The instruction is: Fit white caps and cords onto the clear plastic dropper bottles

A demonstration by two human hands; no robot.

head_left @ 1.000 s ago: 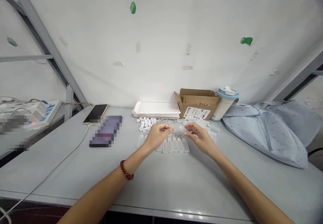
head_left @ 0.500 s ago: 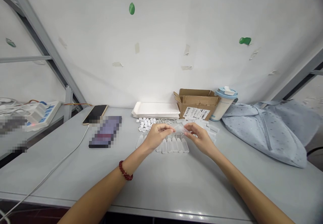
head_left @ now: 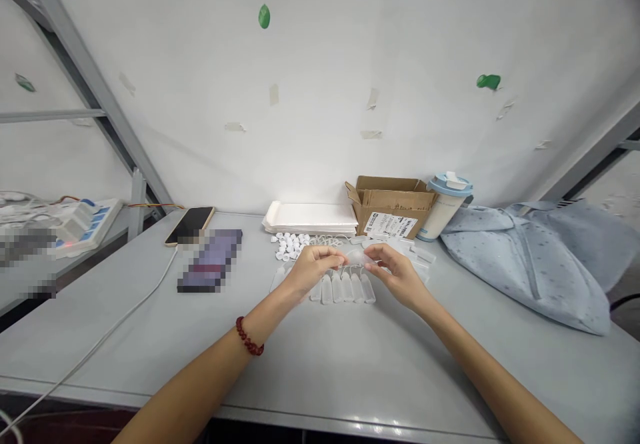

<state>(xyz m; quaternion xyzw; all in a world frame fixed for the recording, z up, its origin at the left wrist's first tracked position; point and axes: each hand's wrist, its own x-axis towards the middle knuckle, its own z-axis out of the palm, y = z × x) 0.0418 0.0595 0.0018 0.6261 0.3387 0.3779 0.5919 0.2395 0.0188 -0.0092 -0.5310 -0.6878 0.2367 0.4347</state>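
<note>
– Plastic bottle [head_left: 356,257]: where do we hold it?
– Pinched between our left hand [head_left: 313,269] and right hand [head_left: 399,275], over the row of bottles [head_left: 345,289] laid out; white caps [head_left: 290,244] lie loose just beyond.

A phone [head_left: 190,225] lay near the far left corner of the table [head_left: 325,364], with its white cable [head_left: 115,327] trailing to the near left edge. Along the far edge sat stacked white trays [head_left: 313,217], an open cardboard box [head_left: 393,204] and a blue-lidded cup [head_left: 443,212]. A pale blue cloth [head_left: 530,264] lay heaped by the right edge.
</note>
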